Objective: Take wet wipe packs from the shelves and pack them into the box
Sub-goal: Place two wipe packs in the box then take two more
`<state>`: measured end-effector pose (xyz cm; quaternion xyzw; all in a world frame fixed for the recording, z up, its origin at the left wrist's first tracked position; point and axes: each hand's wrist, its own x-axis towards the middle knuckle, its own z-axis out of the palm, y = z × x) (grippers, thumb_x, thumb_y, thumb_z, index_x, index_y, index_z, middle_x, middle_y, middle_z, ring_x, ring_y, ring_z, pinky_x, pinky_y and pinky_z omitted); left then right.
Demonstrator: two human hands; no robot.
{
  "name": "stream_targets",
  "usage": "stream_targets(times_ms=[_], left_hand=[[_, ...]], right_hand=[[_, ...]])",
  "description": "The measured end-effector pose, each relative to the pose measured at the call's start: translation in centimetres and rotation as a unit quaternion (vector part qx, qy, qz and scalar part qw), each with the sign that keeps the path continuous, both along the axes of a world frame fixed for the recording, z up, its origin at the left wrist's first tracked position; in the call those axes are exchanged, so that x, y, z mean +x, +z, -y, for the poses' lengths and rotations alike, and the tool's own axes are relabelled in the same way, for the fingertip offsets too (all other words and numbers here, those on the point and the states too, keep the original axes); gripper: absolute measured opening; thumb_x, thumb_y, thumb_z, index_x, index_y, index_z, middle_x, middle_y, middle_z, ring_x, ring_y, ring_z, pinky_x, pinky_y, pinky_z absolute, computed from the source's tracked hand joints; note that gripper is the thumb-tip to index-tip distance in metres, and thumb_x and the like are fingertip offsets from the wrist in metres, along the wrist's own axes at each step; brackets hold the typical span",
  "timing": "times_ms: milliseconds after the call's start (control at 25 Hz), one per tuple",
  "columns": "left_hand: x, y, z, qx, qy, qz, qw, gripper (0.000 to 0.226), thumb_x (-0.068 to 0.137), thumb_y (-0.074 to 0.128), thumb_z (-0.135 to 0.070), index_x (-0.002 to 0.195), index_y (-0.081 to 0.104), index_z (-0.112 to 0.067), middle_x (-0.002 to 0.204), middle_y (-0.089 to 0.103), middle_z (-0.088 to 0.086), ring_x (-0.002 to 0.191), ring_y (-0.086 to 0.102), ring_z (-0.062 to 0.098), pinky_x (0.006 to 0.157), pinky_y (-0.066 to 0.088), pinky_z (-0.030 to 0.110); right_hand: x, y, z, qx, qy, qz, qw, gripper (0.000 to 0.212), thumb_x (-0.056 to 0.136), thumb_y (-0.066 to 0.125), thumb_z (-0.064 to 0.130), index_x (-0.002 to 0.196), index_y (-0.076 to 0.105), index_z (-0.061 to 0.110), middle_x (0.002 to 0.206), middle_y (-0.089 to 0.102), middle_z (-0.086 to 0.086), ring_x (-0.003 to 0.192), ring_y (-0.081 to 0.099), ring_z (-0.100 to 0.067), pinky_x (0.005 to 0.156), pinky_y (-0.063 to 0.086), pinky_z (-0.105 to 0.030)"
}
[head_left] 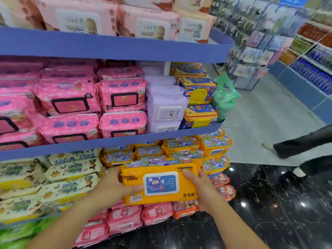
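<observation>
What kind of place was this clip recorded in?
Probably a retail shop aisle: blue shelves stacked with wet wipe packs, a price sticker on the orange pack, and more stocked shelving opposite.

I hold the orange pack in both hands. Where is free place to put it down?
The shelves are crowded: packs fill every level to the blue edge. Free: the black floor at the foot of the shelves, to the right, and the grey floor beyond the shelf end, where a person's legs are. No box is in view.
</observation>
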<state>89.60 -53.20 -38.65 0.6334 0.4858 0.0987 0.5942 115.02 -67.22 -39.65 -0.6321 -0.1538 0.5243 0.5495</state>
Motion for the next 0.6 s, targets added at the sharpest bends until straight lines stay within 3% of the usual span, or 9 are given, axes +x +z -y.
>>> stream_targets(times_ms=[120, 280, 400, 480, 600], left_hand=[[6.0, -1.9, 1.3, -0.006, -0.023, -0.006, 1.0, 0.058, 0.068, 0.093, -0.033, 0.116, 0.062, -0.029, 0.096, 0.078, -0.016, 0.082, 0.072, -0.004, 0.069, 0.055, 0.017], [14.1, -2.2, 0.4, -0.004, -0.08, -0.001, 0.997, 0.052, 0.071, 0.09, -0.041, 0.114, 0.063, -0.031, 0.099, 0.077, -0.017, 0.087, 0.073, 0.001, 0.081, 0.059, 0.028], [20.8, -1.5, -0.1, 0.015, -0.108, -0.009, 0.994, 0.05, 0.07, 0.088, -0.051, 0.109, 0.064, -0.033, 0.102, 0.076, -0.014, 0.091, 0.073, 0.01, 0.084, 0.06, 0.036], [25.0, -1.2, 0.1, 0.037, -0.118, -0.018, 0.992, 0.049, 0.069, 0.088, -0.053, 0.106, 0.063, -0.032, 0.099, 0.076, -0.012, 0.086, 0.072, 0.008, 0.076, 0.059, 0.033], [31.9, -2.2, 1.2, 0.033, -0.107, -0.025, 0.993, 0.051, 0.073, 0.088, -0.046, 0.11, 0.057, -0.031, 0.107, 0.071, -0.013, 0.089, 0.067, 0.002, 0.079, 0.057, 0.026]], right_hand=[[6.0, -0.8, 1.3, -0.012, 0.002, -0.009, 1.0, 0.068, 0.066, 0.089, 0.041, 0.124, 0.057, 0.029, 0.107, 0.078, -0.002, 0.095, 0.076, -0.027, 0.073, 0.062, -0.044], [12.7, -1.8, 2.9, -0.02, -0.029, 0.002, 0.999, 0.089, 0.062, 0.091, 0.051, 0.138, 0.051, 0.028, 0.122, 0.072, -0.009, 0.109, 0.071, -0.035, 0.095, 0.054, -0.059], [18.3, -1.1, 3.5, 0.003, -0.053, -0.001, 0.999, 0.07, 0.078, 0.081, 0.042, 0.139, 0.052, 0.023, 0.121, 0.072, -0.012, 0.108, 0.071, -0.036, 0.09, 0.056, -0.055], [22.6, -0.9, 4.1, 0.008, -0.042, 0.009, 0.999, 0.065, 0.08, 0.079, 0.041, 0.137, 0.054, 0.02, 0.119, 0.073, -0.014, 0.107, 0.071, -0.037, 0.09, 0.056, -0.055], [30.2, -2.4, 4.7, 0.019, -0.015, 0.019, 1.0, 0.082, 0.066, 0.091, 0.042, 0.134, 0.056, 0.015, 0.119, 0.072, -0.017, 0.107, 0.071, -0.039, 0.089, 0.056, -0.056]])
